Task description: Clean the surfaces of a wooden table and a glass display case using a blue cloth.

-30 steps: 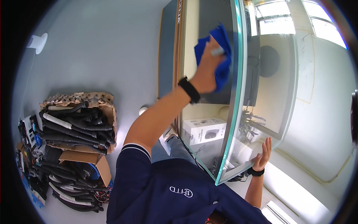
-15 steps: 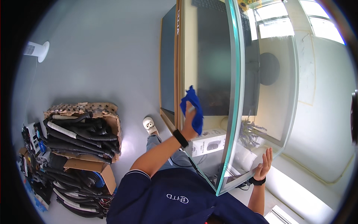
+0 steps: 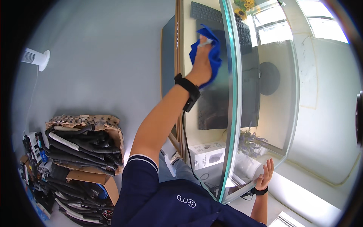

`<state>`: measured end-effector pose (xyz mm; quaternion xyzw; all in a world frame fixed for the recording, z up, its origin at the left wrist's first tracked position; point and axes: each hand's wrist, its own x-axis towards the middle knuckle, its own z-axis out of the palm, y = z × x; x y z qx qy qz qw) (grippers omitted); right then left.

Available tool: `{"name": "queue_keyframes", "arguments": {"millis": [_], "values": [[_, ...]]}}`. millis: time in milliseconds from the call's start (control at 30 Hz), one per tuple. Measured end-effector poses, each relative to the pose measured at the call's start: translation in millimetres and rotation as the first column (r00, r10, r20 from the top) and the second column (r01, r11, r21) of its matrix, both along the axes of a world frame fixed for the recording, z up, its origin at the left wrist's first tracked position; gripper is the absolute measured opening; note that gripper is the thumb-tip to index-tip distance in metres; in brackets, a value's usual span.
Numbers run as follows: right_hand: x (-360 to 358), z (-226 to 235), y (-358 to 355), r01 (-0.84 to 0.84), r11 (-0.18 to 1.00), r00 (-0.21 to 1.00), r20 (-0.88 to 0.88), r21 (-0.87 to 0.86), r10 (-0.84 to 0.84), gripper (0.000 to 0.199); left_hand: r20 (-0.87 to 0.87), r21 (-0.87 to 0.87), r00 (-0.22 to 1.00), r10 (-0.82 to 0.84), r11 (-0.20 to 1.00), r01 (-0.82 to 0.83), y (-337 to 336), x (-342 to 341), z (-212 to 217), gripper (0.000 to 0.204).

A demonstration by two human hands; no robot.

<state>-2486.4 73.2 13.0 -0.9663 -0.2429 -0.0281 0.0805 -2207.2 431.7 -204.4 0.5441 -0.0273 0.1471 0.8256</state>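
Observation:
My left hand (image 3: pixel 202 68) is stretched forward and closed on a blue cloth (image 3: pixel 216 49), which bunches around the fingers. It is in front of a large clear glass panel with thick teal edges (image 3: pixel 231 94). Whether the cloth presses on the glass, I cannot tell. A small pale thing shows at the fingers, too unclear to name. My right hand (image 3: pixel 266 174) lies with fingers extended against the near right end of the glass. Both wrists wear black bands.
Around the glass are a dark monitor (image 3: pixel 211 98), a keyboard (image 3: pixel 206 12), sunflowers (image 3: pixel 245 4), a purple-flowered plant (image 3: pixel 249 142) and a white box (image 3: pixel 207 155). At lower left, cardboard boxes (image 3: pixel 113 189) hold black hoses (image 3: pixel 87 147). A white fan (image 3: pixel 36 57) stands far left.
My left hand has moved forward and slightly right with the blue cloth, its arm now more extended. My right hand stays at the glass. The view has shifted a little.

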Motion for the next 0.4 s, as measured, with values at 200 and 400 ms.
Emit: {"name": "queue_keyframes", "arguments": {"millis": [200,400], "values": [[1,-2,0,0.000,1.000,1.000,0.000,0.008,0.000,0.041,-0.348,-0.261,0.938,0.004,0.960,-0.101,-13,-12,-153,0.026],[1,2,0,-0.005,1.000,1.000,0.007,0.002,0.005,0.042,-0.357,0.161,0.895,0.269,0.961,-0.225,-79,-129,-185,0.040]]}}
